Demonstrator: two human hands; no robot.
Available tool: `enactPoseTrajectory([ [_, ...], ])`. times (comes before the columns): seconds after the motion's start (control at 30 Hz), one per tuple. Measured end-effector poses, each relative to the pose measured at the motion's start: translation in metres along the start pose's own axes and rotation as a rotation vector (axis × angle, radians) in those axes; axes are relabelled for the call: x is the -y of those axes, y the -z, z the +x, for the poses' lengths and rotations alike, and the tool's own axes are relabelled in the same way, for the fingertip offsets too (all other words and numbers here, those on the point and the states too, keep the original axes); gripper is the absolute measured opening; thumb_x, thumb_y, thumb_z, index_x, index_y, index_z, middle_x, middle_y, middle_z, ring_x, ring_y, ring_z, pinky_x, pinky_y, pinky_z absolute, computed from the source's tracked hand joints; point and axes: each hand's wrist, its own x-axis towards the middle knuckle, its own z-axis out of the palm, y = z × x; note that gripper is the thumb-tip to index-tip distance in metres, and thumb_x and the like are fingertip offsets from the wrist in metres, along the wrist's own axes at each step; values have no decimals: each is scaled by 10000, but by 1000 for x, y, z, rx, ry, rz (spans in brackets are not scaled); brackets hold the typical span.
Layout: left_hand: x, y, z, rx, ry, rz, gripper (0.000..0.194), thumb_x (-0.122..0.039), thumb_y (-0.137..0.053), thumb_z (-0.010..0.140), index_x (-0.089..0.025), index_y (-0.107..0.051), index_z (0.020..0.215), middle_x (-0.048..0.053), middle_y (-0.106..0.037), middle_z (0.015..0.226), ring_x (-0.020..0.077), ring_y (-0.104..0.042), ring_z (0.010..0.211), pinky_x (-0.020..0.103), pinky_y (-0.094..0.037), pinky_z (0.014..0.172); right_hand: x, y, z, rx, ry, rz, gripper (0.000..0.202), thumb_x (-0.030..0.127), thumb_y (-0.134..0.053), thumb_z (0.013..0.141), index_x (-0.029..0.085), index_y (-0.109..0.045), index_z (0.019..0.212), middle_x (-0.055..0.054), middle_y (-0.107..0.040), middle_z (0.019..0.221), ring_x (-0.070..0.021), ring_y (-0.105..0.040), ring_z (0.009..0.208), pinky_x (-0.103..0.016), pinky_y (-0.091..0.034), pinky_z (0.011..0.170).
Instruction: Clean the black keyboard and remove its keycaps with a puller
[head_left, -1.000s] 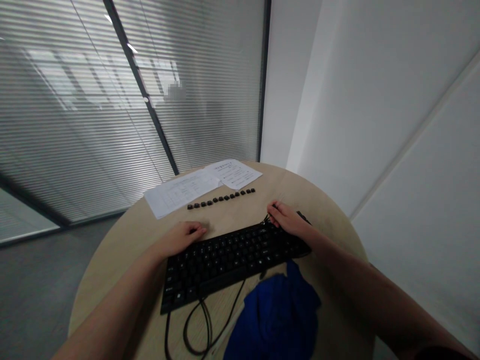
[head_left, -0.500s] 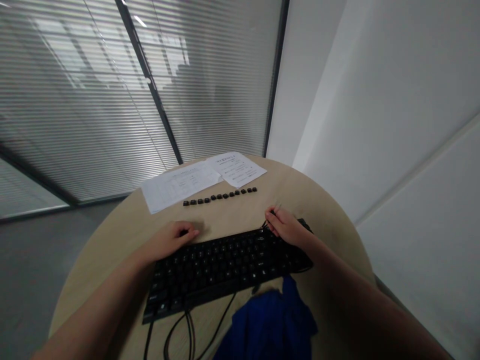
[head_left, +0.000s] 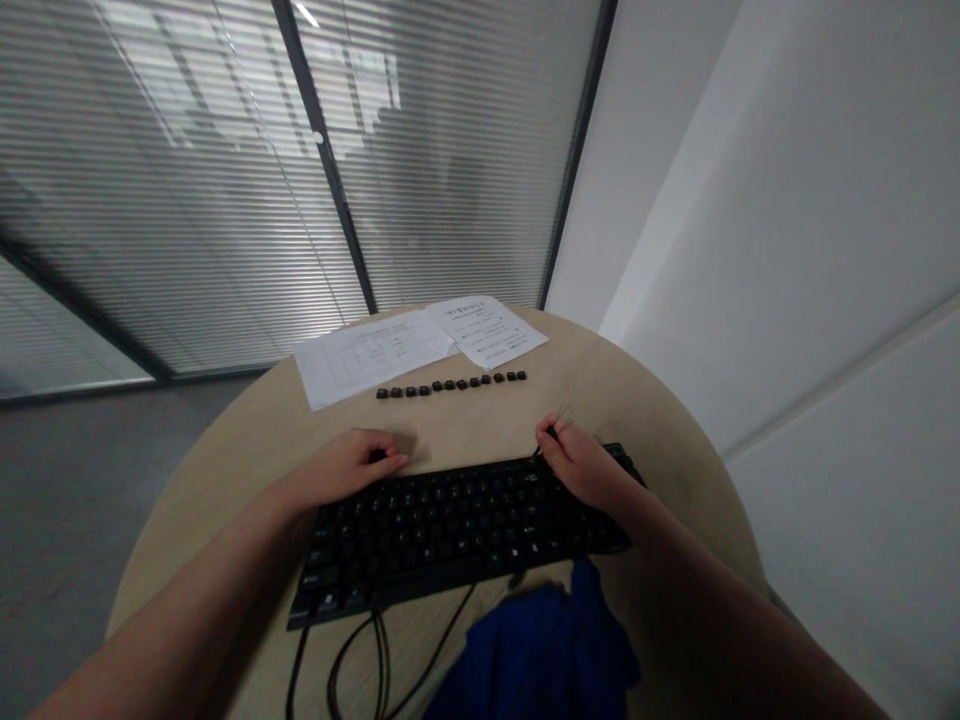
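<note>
A glass partition with closed slatted blinds (head_left: 187,220) stands far beyond the keyboard, dark frame bars dividing it, and a smooth pale wall (head_left: 810,240) rises to its right. Under the keyboard is a round, light wood-grained table (head_left: 465,430). The keyboard (head_left: 435,535) itself is long, black and slightly slanted, lying across the middle of the tabletop; its keys are black with small pale legends, most too dim to read. Crumpled soft blue cloth (head_left: 536,650) is bunched just in front of its near edge, right of centre. Two flat white printed sheets (head_left: 375,350) overlap well beyond its far edge. The right hand (head_left: 581,462) and forearm cover part of its right end; the fingers are closed around a black-handled tool (head_left: 553,432), whose thin wire prongs poke out past the knuckles. The left hand (head_left: 351,465) sits at its far left corner, fingers curled in and thumb laid forward; whether anything is inside that dark curl cannot be told. A thin black cable (head_left: 382,650) lies in loops before its near edge. Beyond its far edge, short of the sheets, runs a slightly uneven row of small, blocky black keycaps (head_left: 450,385).
</note>
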Motion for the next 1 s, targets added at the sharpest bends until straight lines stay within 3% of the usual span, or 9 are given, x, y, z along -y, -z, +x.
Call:
enactPoseTrajectory([
  [0.23,0,-3,3,-2,-26,61,443,-564,-490,907,-195,-574,678,-1,-567,635,159,-532,624,288,-356,617,2,-8,-1,-56,33,-78,184,322,-401,1005,204,-518,925,-48,-626,762,-225,-611,753,-342,-396,747],
  [0.47,-7,0,3,22,-42,66,460,-594,-478,889,-195,-599,694,7,-607,669,182,-564,662,301,-372,645,-3,-13,3,-83,-49,-23,173,309,-370,1013,214,-475,914,8,-547,632,-192,-560,623,-308,-397,660],
  [0.7,-5,-1,4,21,-66,65,465,-594,-469,893,-196,-597,689,13,-609,672,183,-567,667,303,-370,644,-3,-14,0,-52,17,-144,184,313,-400,1009,208,-520,917,-44,-636,768,-216,-624,756,-329,-418,753],
  [1.0,-3,-2,6,-5,-66,72,503,-637,-471,888,-198,-588,671,2,-589,639,186,-560,654,300,-351,626,-8,-19,-3,-79,45,-199,190,299,-414,1015,191,-554,943,-47,-645,760,-207,-611,738,-323,-420,746],
])
